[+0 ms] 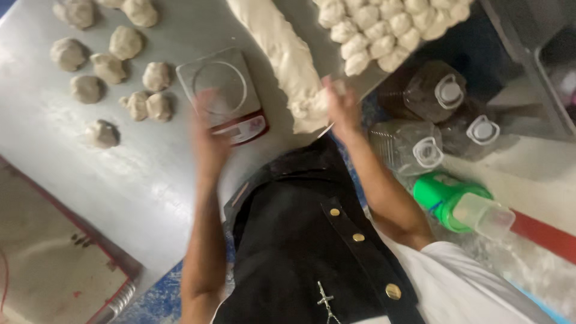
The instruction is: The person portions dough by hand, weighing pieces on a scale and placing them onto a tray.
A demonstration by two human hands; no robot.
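My left hand (pixel 210 135) is blurred by motion and hovers over the near edge of a small digital scale (pixel 219 84) with a round metal pan and a red front; its fingers look spread and hold nothing. My right hand (pixel 342 111) is at the near end of a long white dough log (pixel 282 51), and its fingertips pinch a small pale piece of dough (pixel 339 87). Several rounded dough portions (pixel 108 67) lie on the metal table (pixel 120 174) to the left of the scale.
A heap of white dough balls (pixel 384 24) sits at the back right. Beyond the table edge on the right stand two clear oil bottles (pixel 429 93) (pixel 411 147) and a green bottle with a clear cap (pixel 456 204). A red-edged tray (pixel 48 258) is at the lower left.
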